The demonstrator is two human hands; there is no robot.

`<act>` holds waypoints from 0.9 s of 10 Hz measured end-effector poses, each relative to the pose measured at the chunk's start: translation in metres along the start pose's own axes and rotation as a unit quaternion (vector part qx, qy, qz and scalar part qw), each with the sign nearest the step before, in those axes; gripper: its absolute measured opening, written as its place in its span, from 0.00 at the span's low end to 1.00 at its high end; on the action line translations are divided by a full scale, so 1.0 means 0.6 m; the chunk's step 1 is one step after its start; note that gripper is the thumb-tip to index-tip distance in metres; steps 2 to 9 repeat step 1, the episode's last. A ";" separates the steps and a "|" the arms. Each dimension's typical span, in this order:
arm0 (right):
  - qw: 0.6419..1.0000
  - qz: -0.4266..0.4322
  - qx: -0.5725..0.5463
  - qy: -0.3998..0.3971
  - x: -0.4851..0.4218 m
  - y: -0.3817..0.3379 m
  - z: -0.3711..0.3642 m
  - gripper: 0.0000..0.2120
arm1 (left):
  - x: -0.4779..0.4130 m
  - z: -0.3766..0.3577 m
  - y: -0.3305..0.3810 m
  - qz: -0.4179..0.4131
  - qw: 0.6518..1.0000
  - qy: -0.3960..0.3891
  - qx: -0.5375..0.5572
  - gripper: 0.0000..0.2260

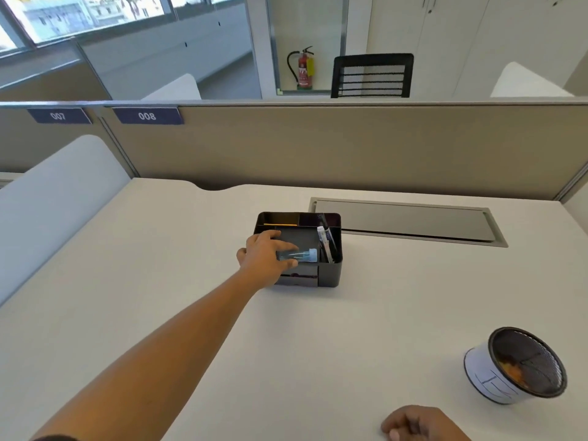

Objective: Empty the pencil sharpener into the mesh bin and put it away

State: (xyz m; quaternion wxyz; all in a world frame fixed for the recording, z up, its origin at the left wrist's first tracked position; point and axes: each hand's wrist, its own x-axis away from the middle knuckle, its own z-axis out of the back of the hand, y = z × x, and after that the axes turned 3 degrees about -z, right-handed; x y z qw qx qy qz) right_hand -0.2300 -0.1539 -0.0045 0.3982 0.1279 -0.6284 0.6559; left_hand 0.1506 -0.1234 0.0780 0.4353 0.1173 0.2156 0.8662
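Observation:
My left hand (265, 254) reaches out over the black desk organizer (332, 272) in the middle of the white desk. Its fingers hold a clear pencil sharpener with a pale blue end (302, 254), lying sideways over the organizer's large front compartment. The mesh bin (521, 366), a black mesh cup wrapped in white paper, stands at the near right with orange shavings inside. My right hand (420, 423) rests on the desk at the bottom edge, fingers curled with nothing in them.
Pens (324, 238) stand in the organizer's right slot and a yellow pencil (280, 224) lies in a back slot. A grey cable hatch (407, 222) sits behind the organizer. A beige partition (318, 144) closes the desk's far side.

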 end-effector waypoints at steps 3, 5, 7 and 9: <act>1.000 0.001 -0.029 -0.003 0.000 -0.005 -0.004 0.06 | 0.007 -0.002 0.001 -0.005 1.000 0.000 -0.005 0.23; 1.000 0.001 -0.029 -0.003 0.000 -0.005 -0.004 0.06 | 0.007 -0.002 0.001 -0.005 1.000 0.000 -0.005 0.23; 1.000 0.001 -0.029 -0.003 0.000 -0.005 -0.004 0.06 | 0.007 -0.002 0.001 -0.005 1.000 0.000 -0.005 0.23; 1.000 0.001 -0.029 -0.003 0.000 -0.005 -0.004 0.06 | 0.007 -0.002 0.001 -0.005 1.000 0.000 -0.005 0.23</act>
